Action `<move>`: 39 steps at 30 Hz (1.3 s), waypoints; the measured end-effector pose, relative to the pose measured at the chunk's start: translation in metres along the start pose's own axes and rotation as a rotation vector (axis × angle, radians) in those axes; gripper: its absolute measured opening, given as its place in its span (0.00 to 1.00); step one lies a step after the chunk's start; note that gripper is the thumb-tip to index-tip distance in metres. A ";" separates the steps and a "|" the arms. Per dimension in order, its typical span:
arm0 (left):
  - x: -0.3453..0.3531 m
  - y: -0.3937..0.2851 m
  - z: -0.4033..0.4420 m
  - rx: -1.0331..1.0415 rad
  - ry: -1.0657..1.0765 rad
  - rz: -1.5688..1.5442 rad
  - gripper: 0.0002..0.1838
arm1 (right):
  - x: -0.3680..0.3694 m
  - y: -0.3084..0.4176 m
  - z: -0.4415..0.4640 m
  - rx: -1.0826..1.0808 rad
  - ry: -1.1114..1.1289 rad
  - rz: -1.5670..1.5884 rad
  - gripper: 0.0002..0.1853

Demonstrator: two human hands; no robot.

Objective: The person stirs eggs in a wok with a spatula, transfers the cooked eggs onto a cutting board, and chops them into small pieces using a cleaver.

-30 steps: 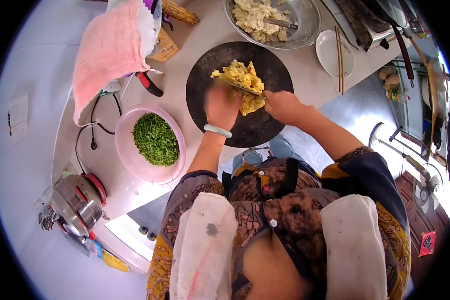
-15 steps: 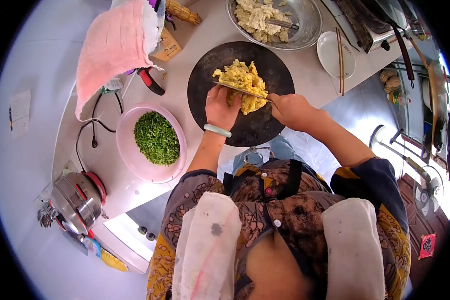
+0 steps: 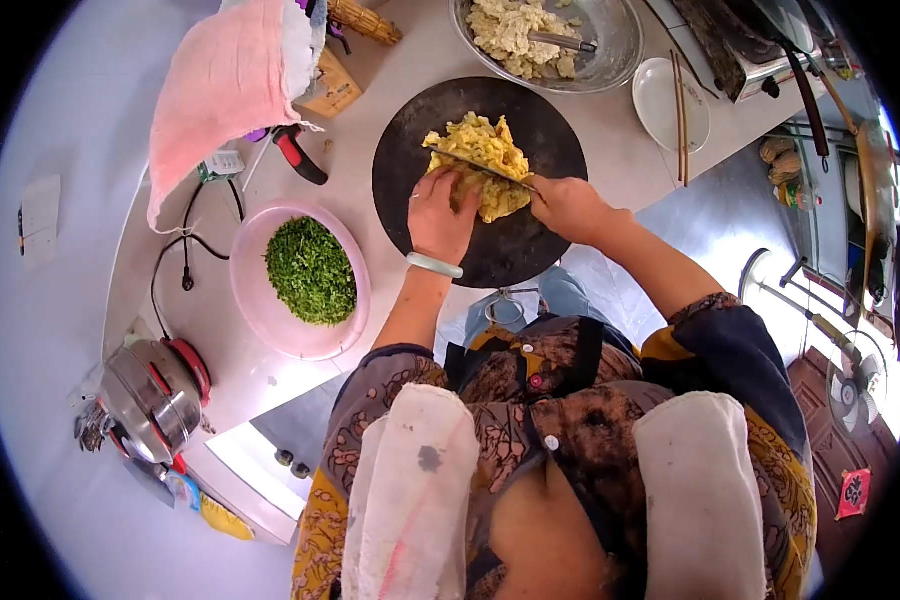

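Observation:
A pile of yellow scrambled egg (image 3: 482, 140) lies on the round dark cutting board (image 3: 410, 120). My right hand (image 3: 567, 208) is closed round the handle of a kitchen knife (image 3: 485, 169), whose blade lies across the egg, edge down in the pile. Bent over the near side of the egg, my left hand (image 3: 442, 215) holds it close beside the blade, thumb apart from the fingers. Its fingertips are partly hidden by the egg and blade. Left of the board stands a pink bowl (image 3: 253, 305) with finely chopped greens (image 3: 311, 271).
Behind the board is a metal bowl (image 3: 625, 62) holding pale dough-like lumps and a utensil. A white plate (image 3: 660, 110) with chopsticks (image 3: 681, 125) sits right of it. A steel pot (image 3: 150, 400), a black cord (image 3: 187, 270) and a pink towel (image 3: 220, 90) are on the left.
The knife and my right hand have shifted slightly left and toward the board's far side. My left hand stays on the egg, and the whole view has moved a little.

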State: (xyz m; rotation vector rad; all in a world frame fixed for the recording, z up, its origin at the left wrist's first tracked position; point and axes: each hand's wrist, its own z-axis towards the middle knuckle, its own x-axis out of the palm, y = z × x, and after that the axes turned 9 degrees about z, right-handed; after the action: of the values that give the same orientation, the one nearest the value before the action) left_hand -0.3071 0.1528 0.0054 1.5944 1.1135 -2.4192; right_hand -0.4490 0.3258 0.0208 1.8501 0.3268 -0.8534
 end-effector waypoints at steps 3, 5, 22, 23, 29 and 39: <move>-0.002 0.002 -0.008 0.020 -0.018 -0.008 0.13 | -0.019 0.019 -0.004 -0.021 0.000 0.029 0.12; -0.001 0.002 -0.009 0.052 -0.036 -0.021 0.13 | -0.032 0.034 -0.012 -0.030 0.017 0.022 0.12; 0.006 0.001 -0.001 0.135 -0.007 0.053 0.10 | -0.026 0.037 -0.002 0.106 0.141 -0.111 0.10; 0.006 0.001 -0.001 0.133 -0.004 0.052 0.10 | -0.027 0.035 0.002 0.124 0.158 -0.117 0.10; 0.009 0.004 -0.001 0.127 0.010 0.039 0.10 | -0.015 0.017 0.007 0.177 0.184 -0.101 0.14; -0.004 0.001 -0.012 0.151 -0.027 -0.024 0.09 | -0.021 0.024 -0.006 0.076 0.042 -0.012 0.16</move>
State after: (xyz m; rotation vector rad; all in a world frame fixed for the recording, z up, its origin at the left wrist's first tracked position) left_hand -0.2953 0.1579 0.0052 1.5920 0.9728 -2.5890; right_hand -0.4480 0.3237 0.0534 1.9407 0.3356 -0.8464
